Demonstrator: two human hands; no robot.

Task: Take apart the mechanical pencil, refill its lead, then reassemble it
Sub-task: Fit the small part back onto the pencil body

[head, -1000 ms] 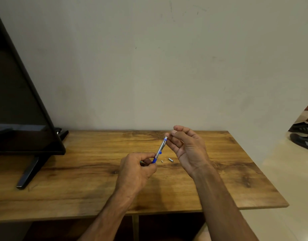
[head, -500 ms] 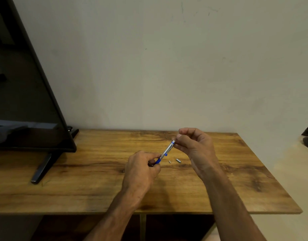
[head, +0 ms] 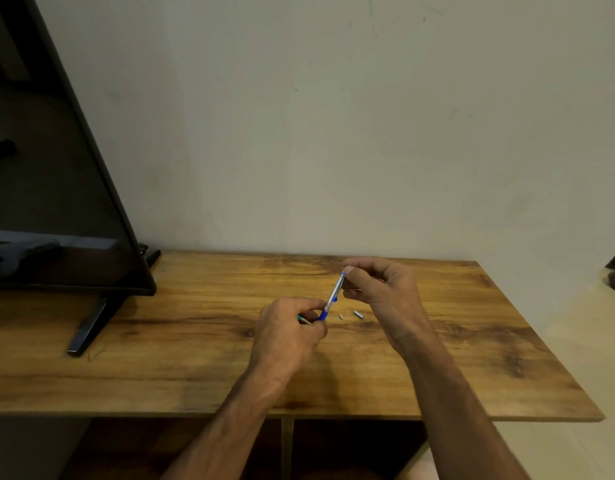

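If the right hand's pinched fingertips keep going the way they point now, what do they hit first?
Most likely the top end of the mechanical pencil: the right hand has its fingertips pointing left, right at that end. Contact cannot be confirmed from this single view.

A counter [head: 195, 375] is standing against a wall [head: 334, 133], with a screen [head: 49, 188] sitting on its left end, its stand foot [head: 87, 329] reaching toward the front edge. Above the middle of the counter, the left hand [head: 287, 336] is gripping the lower end of a mechanical pencil [head: 335, 295] — tilted, its upper end meeting the right hand [head: 382, 292], which is hovering further back and to the right. Two small parts are lying on the counter between the hands — a cap [head: 358, 314] to the right, a smaller piece [head: 340, 317] just beside it on the left.
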